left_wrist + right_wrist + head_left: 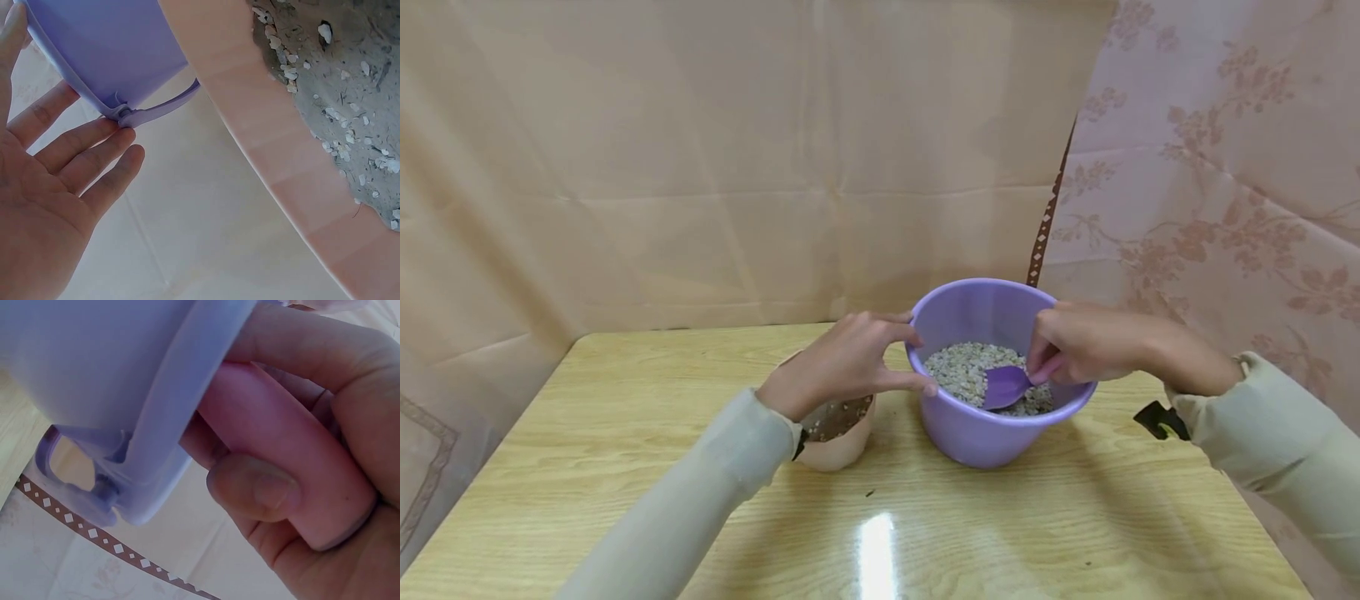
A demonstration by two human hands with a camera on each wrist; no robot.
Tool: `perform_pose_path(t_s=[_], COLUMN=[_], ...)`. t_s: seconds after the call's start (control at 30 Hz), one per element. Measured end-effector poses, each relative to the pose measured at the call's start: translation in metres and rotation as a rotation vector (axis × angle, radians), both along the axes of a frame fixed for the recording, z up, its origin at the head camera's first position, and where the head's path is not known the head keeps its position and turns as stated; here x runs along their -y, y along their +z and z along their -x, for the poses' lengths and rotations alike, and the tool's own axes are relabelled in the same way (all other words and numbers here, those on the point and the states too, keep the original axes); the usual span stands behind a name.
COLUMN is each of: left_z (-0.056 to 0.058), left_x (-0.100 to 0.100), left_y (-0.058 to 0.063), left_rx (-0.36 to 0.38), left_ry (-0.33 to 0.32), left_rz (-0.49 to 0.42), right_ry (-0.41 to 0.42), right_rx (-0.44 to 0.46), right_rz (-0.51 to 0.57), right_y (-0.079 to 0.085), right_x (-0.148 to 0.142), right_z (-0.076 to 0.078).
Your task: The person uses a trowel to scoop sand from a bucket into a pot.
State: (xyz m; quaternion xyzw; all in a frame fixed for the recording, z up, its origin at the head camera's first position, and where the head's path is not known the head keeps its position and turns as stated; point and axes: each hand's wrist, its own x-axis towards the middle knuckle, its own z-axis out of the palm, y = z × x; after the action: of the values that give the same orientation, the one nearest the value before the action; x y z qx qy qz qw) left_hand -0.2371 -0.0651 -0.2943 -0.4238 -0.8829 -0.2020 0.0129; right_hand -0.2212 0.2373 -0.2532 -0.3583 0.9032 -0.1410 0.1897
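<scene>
A right hand (1078,340) clamps a scoop (1006,387), the left hand (848,358) spread against a bucket (981,442) toward the bench's (647,442) far edge; knocking the rim (1000,419) could scatter granules (958,367).

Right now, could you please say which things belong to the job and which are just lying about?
In use: scoop in right hand; bucket touched by left hand; pale grains; probably the pot.
Lying about: dark sliver on the table.
</scene>
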Motion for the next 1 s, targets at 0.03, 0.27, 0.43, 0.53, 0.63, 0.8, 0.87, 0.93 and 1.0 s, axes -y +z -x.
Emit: perform_pose_path(t_s=[0.03,0.27,0.43,0.53,0.63,0.8,0.87,0.93,1.0], left_z=[0.0,-0.001,-0.001,-0.001,-0.001,0.0,0.001,0.002,0.003], left_x=[0.0,0.001,0.001,0.001,0.002,0.001,0.0,0.0,0.0], left_y=[0.0,-0.002,-0.002,-0.002,-0.002,-0.002,-0.002,-0.002,-0.002], left_rx=[-0.001,-0.005,0.0,-0.002,-0.01,-0.013,-0.017,-0.024,-0.026], left_ry=[0.0,0.004,0.003,-0.003,-0.004,-0.014,-0.012,-0.006,-0.002], left_rz=[-0.001,0.01,0.008,0.004,0.001,0.005,0.006,0.007,0.006], right_ry=[0.004,0.027,0.092,0.087,0.082,0.088,0.097,0.104,0.105], right_rx=[0.002,-0.008,-0.097,-0.089,-0.07,-0.048,-0.044,-0.047,-0.05], right_rz=[0.007,0.001,-0.002,0.016,0.032,0.049,0.063,0.076,0.084], right_y=[0.0,-0.005,-0.014,-0.015,-0.016,-0.016,-0.017,-0.019,-0.02], right_x=[0.0,0.003,0.006,0.006,0.005,0.004,0.004,0.004,0.003], right_z=[0.0,0.001,0.003,0.003,0.002,0.003,0.003,0.003,0.003])
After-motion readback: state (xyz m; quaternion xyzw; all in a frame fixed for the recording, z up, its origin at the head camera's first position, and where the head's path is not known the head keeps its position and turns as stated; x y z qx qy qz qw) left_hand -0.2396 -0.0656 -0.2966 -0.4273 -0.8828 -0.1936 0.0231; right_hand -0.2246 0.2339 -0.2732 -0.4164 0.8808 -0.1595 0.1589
